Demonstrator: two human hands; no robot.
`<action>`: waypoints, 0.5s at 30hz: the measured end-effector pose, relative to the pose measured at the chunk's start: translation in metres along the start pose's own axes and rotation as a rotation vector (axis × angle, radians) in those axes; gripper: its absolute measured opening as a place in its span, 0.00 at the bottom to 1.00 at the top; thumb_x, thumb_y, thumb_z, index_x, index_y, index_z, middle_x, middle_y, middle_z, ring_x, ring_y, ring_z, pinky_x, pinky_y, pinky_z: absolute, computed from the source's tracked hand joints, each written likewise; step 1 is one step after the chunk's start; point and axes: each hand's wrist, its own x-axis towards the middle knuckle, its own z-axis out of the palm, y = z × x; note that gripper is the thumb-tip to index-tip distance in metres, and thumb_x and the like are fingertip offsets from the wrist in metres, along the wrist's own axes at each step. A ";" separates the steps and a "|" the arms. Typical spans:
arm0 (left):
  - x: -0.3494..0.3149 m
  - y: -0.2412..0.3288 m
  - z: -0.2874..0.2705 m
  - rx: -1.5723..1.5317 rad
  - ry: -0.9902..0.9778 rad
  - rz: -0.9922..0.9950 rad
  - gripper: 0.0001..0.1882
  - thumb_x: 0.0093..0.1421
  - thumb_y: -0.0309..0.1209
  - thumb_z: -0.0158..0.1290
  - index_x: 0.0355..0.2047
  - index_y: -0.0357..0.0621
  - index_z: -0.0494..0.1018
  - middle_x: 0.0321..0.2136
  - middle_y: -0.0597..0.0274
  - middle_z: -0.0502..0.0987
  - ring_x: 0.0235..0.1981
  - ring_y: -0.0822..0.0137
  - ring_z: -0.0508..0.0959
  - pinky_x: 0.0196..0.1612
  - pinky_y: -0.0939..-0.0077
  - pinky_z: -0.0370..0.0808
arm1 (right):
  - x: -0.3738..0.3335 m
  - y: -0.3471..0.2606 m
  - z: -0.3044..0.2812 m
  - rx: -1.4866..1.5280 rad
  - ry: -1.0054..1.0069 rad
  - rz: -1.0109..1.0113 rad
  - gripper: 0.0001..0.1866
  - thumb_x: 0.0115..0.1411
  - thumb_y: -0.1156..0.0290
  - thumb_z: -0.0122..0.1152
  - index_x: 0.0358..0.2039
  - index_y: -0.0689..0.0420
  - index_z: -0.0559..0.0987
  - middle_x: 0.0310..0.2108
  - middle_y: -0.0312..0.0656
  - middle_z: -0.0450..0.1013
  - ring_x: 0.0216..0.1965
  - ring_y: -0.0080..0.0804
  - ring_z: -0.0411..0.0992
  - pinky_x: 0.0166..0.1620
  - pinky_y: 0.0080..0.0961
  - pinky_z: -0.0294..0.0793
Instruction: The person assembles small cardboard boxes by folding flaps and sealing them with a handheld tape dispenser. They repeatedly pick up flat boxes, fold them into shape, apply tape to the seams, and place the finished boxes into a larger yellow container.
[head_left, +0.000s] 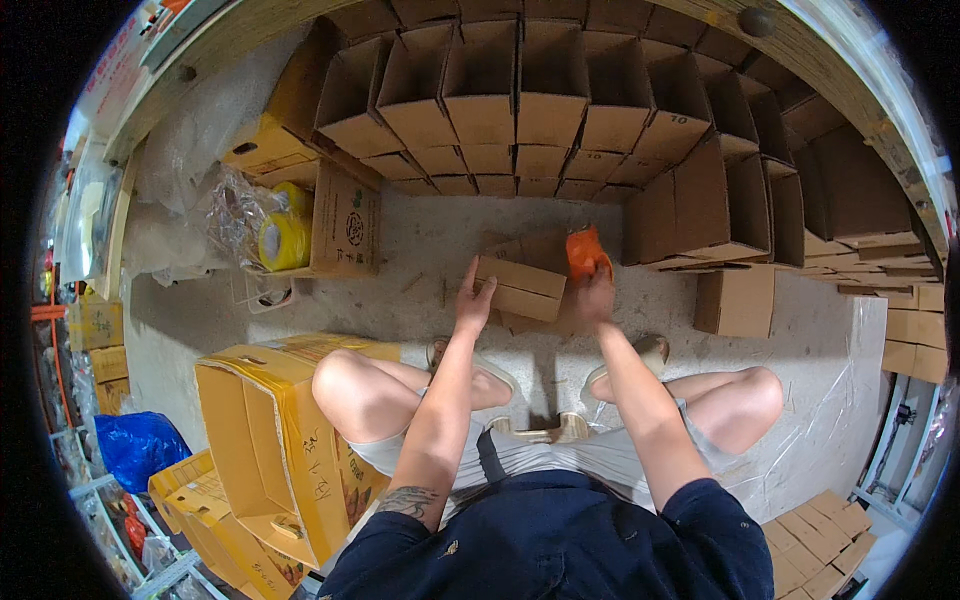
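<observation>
Ahead of you, at 12 o'clock beyond your shoes (653, 356), the box (522, 290) sits between your two hands, its long axis running roughly from half past nine to half past three. Your left grip (474, 303) is the nearer: it is closed on the box's left end, thumb over the top and fingers along the side, so the box reaches away from it toward 3 o'clock. Your right grip (596, 298) is wrapped round an orange tool (584, 250), too blurred to name for certain, which points up toward 12 o'clock; from there the box lies at 9 o'clock, just beside, and you cannot tell whether the two touch. The centre seam on the box's upper face runs along that same axis, toward your right grip. Loose cardboard (545, 247) shows behind and under the box on the grey floor (430, 225); whether the box rests on it or is lifted slightly is hidden. Around the box, open boxes (545, 115) stand in rows from 11 round to 2 o'clock, a small box (733, 303) is at 3, a yellow carton (285, 440) gapes at 8, and yellow rolls (270, 245) sit near 10.
</observation>
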 end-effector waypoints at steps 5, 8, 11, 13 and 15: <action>0.006 -0.025 0.004 0.004 0.042 -0.001 0.35 0.63 0.41 0.58 0.69 0.53 0.60 0.61 0.52 0.71 0.61 0.58 0.71 0.60 0.68 0.68 | 0.002 -0.059 -0.089 0.584 -0.298 0.041 0.29 0.51 0.62 0.70 0.50 0.63 0.71 0.42 0.52 0.77 0.45 0.49 0.77 0.49 0.40 0.75; 0.015 -0.041 0.004 0.115 0.085 -0.091 0.32 0.62 0.39 0.58 0.66 0.50 0.64 0.57 0.52 0.75 0.57 0.57 0.75 0.57 0.68 0.71 | -0.009 -0.105 -0.116 0.192 -0.616 -0.097 0.41 0.38 0.50 0.78 0.49 0.60 0.73 0.43 0.53 0.78 0.45 0.49 0.78 0.50 0.38 0.76; 0.029 -0.050 -0.001 0.088 0.065 -0.191 0.27 0.61 0.37 0.58 0.60 0.46 0.70 0.50 0.53 0.80 0.51 0.58 0.79 0.52 0.68 0.73 | -0.020 -0.139 -0.105 -0.201 -0.794 -0.198 0.40 0.40 0.53 0.73 0.51 0.60 0.71 0.43 0.58 0.77 0.47 0.55 0.76 0.50 0.42 0.77; 0.035 -0.048 -0.009 0.029 0.048 -0.287 0.25 0.60 0.37 0.58 0.57 0.43 0.73 0.44 0.56 0.83 0.46 0.60 0.82 0.49 0.68 0.75 | -0.018 -0.145 -0.097 -0.265 -0.776 -0.242 0.38 0.40 0.54 0.71 0.50 0.60 0.71 0.43 0.59 0.77 0.46 0.56 0.76 0.49 0.43 0.77; 0.034 -0.037 -0.018 -0.204 0.236 -0.241 0.23 0.60 0.41 0.58 0.53 0.42 0.75 0.38 0.60 0.83 0.40 0.64 0.81 0.44 0.69 0.75 | -0.015 -0.140 -0.093 -0.315 -0.726 -0.257 0.36 0.41 0.55 0.70 0.49 0.60 0.71 0.42 0.58 0.77 0.46 0.56 0.77 0.48 0.43 0.77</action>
